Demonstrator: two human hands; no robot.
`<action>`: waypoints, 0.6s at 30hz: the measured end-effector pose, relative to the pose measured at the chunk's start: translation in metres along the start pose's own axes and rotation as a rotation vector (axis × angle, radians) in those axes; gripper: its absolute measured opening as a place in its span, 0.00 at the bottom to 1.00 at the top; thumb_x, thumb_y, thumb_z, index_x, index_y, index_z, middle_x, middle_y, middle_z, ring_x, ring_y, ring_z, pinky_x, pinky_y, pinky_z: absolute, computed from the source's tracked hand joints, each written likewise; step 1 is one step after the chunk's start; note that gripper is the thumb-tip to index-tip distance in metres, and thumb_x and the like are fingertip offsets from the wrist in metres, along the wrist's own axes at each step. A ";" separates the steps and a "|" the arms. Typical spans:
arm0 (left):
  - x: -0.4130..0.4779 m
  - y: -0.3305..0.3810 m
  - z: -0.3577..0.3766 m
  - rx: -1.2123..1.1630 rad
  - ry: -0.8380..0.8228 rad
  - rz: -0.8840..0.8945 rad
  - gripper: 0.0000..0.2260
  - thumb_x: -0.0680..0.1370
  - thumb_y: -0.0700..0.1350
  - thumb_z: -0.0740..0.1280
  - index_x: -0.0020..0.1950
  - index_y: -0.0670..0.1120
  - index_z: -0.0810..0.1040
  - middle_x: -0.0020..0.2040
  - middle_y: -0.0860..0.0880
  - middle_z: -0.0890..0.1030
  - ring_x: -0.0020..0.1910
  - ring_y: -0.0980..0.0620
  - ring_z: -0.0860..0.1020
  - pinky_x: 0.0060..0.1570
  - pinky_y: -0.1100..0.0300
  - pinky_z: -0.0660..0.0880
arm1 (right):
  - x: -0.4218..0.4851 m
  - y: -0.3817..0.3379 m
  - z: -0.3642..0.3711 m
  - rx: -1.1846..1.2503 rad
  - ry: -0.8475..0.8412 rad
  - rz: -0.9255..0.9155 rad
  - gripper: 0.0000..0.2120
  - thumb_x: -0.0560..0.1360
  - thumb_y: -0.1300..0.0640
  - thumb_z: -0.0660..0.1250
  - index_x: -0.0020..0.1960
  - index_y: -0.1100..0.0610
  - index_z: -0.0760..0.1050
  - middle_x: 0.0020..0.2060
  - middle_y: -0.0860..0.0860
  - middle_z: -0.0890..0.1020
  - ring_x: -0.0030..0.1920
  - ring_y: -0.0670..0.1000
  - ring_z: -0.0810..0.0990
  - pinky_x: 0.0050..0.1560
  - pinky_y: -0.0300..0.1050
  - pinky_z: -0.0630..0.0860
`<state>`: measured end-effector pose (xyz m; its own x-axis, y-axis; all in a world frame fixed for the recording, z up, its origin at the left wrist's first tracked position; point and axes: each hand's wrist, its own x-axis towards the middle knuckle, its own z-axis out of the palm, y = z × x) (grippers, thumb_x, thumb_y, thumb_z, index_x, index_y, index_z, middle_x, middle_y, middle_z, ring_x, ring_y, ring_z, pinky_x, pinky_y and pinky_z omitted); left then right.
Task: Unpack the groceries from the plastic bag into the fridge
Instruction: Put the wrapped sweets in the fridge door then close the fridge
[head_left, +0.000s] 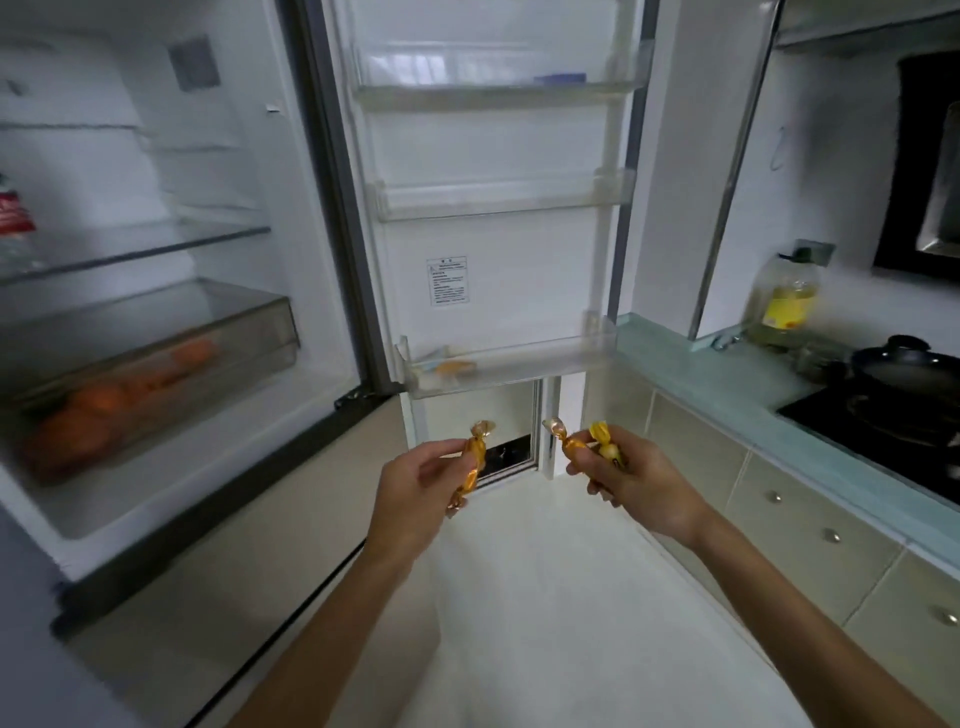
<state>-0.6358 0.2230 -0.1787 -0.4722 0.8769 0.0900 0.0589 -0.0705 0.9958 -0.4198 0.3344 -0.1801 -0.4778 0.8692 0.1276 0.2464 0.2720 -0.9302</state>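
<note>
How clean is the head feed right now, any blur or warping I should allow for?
Head view: wide-angle bend bows the fridge door edges; the fridge interior at left is smeared, the drawer contents only an orange blur; both hands and their candies are fairly sharp; lighting soft, no harsh glare.

Gold-wrapped candies (474, 462), white fridge door (493, 249), orange produce (104, 410) — teal countertop (727, 379), black wok (904, 364)

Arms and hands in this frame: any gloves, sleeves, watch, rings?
None visible. The left hand and right hand are bare, without gloves. Both forearms are uncovered to the frame's bottom edge, so no sleeve shows. No watch, band or ring can be seen.
</note>
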 end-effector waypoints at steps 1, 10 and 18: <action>0.013 -0.002 -0.005 0.025 0.008 0.020 0.07 0.76 0.42 0.71 0.54 0.47 0.83 0.45 0.49 0.87 0.46 0.48 0.85 0.42 0.59 0.82 | 0.018 0.002 0.001 -0.013 -0.011 -0.015 0.06 0.79 0.54 0.65 0.53 0.55 0.77 0.41 0.53 0.83 0.33 0.46 0.77 0.30 0.36 0.71; 0.176 -0.002 -0.002 0.350 0.051 0.233 0.10 0.74 0.43 0.73 0.55 0.50 0.83 0.48 0.56 0.85 0.46 0.63 0.82 0.45 0.71 0.78 | 0.206 0.012 0.000 -0.200 -0.107 -0.242 0.11 0.78 0.50 0.66 0.60 0.44 0.77 0.47 0.49 0.79 0.41 0.46 0.80 0.40 0.36 0.76; 0.330 -0.002 0.012 0.917 -0.074 0.344 0.06 0.72 0.49 0.75 0.48 0.53 0.83 0.42 0.59 0.83 0.42 0.62 0.80 0.44 0.67 0.77 | 0.360 0.024 -0.010 -0.503 -0.199 -0.372 0.08 0.77 0.49 0.67 0.54 0.49 0.80 0.46 0.50 0.81 0.46 0.49 0.78 0.49 0.42 0.73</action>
<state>-0.7811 0.5184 -0.1508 -0.2468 0.9076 0.3398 0.8576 0.0412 0.5127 -0.5776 0.6581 -0.1528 -0.7423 0.5999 0.2986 0.3760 0.7417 -0.5554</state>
